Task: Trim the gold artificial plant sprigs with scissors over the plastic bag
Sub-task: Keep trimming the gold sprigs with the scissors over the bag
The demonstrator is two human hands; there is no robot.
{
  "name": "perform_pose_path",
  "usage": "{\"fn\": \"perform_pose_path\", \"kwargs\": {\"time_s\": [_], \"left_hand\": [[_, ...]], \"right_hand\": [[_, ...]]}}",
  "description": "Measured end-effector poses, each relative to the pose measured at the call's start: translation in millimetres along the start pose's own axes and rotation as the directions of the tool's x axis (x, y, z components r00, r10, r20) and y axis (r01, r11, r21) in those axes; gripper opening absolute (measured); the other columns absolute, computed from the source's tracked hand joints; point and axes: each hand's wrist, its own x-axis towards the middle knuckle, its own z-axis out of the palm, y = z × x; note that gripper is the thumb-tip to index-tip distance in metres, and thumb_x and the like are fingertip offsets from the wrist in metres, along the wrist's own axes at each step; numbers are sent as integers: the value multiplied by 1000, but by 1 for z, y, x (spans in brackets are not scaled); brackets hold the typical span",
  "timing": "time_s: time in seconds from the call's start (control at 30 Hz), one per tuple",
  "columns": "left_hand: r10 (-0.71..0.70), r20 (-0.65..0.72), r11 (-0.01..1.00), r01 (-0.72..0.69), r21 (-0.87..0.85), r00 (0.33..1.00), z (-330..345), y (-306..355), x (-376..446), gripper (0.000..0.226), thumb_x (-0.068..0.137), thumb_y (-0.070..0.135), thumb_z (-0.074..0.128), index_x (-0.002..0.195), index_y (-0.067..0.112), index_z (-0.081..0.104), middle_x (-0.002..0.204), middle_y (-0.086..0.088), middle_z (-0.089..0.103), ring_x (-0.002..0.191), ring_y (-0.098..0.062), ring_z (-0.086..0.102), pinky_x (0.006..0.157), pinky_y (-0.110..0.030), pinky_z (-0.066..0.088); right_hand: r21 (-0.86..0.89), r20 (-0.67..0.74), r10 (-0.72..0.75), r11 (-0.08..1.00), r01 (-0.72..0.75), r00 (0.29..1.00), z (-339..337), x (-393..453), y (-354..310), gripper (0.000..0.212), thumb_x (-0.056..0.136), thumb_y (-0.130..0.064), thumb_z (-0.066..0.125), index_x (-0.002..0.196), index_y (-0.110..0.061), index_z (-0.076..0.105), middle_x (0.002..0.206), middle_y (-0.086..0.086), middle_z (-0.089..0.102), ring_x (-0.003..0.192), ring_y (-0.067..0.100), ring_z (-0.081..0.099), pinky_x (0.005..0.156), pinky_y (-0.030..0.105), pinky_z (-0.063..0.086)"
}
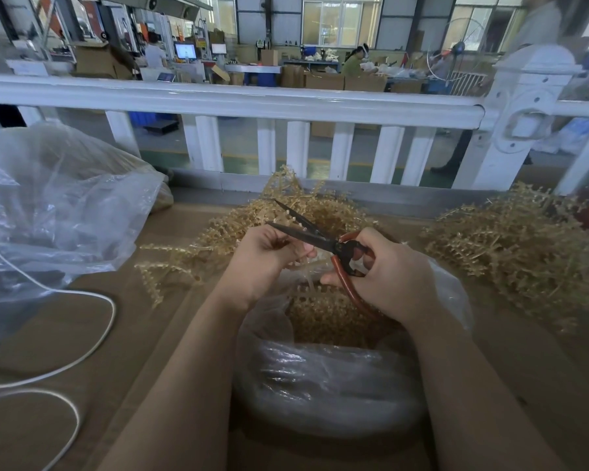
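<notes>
A gold sprig (293, 256) is pinched in the curled fingers (301, 251) of the left hand (264, 258), held above the open mouth of a clear plastic bag (323, 379) that sits at the near middle of the counter (123, 334). The bag already holds a heap of gold trimmings (323, 321). The right hand (388, 273) grips the red handles of the scissors (320, 237), fingers wrapped through and around the loops; the dark blades stand apart, pointing left and far, just above the left hand's knuckles.

Behind the hands lies a loose pile of gold sprigs (286, 212), with single stems spreading left across the brown counter. A second, larger heap of sprigs (517, 243) lies to the right. At the far left sits a big crumpled clear bag (62, 205), and a white cable (92, 334) loops over the counter near it. A white railing (238, 100) runs along the far edge, with a workshop full of cardboard boxes beyond.
</notes>
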Motion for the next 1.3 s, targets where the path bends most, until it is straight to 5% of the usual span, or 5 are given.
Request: {"fn": "perform_pose_path", "kwargs": {"time_s": [0.23, 0.4, 0.63, 0.77, 1.3], "left_hand": [[-4, -9, 1000, 4, 15, 1000, 0, -2, 0, 15, 88, -1, 67, 85, 11, 76, 80, -3, 76, 78, -10, 70, 73, -17, 52], [19, 0, 1000, -19, 2, 1000, -1, -3, 0, 8, 89, 0, 66, 91, -3, 73, 88, -15, 75, 81, -18, 68, 77, -24, 53], [4, 41, 999, -2, -53, 999, -1, 0, -2, 4, 90, 0, 64, 89, 1, 69, 82, -7, 71, 77, -15, 64, 75, -24, 50], [-28, -18, 975, 24, -221, 999, -4, 3, -3, 14, 95, -4, 52, 89, 4, 62, 77, -2, 70, 73, -16, 60, 75, -27, 49], [0, -40, 973, -9, -231, 999, -1, 7, -5, 15, 96, -3, 54, 85, 4, 62, 75, 1, 69, 72, -8, 64, 75, -21, 53]], "right_hand": [[-28, 45, 16, 1000, -14, 999, 5, 1, 9, 65, 61, -102, 34, 93, -46, 43, 76, -22, 64, 71, 0, 62, 56, 20, 48], [-18, 11, 39, 999, -39, 999, 2, 0, 2, 68, 63, -100, 36, 82, -36, 50, 56, -22, 51, 50, -9, 50, 45, 6, 25], [2, 43, 55, 998, -55, 998, -2, 1, 1, 62, 63, -93, 49, 82, -34, 53, 57, -19, 51, 50, -7, 50, 46, 15, 32], [6, 56, 95, 995, -96, 994, -3, 1, 1, 65, 59, -92, 51, 84, -32, 58, 58, -19, 52, 51, -7, 50, 47, 16, 31], [56, 39, 78, 995, -80, 996, -2, 0, 2, 57, 59, -94, 49, 73, -39, 46, 56, -19, 51, 49, -5, 49, 46, 17, 32]]}}
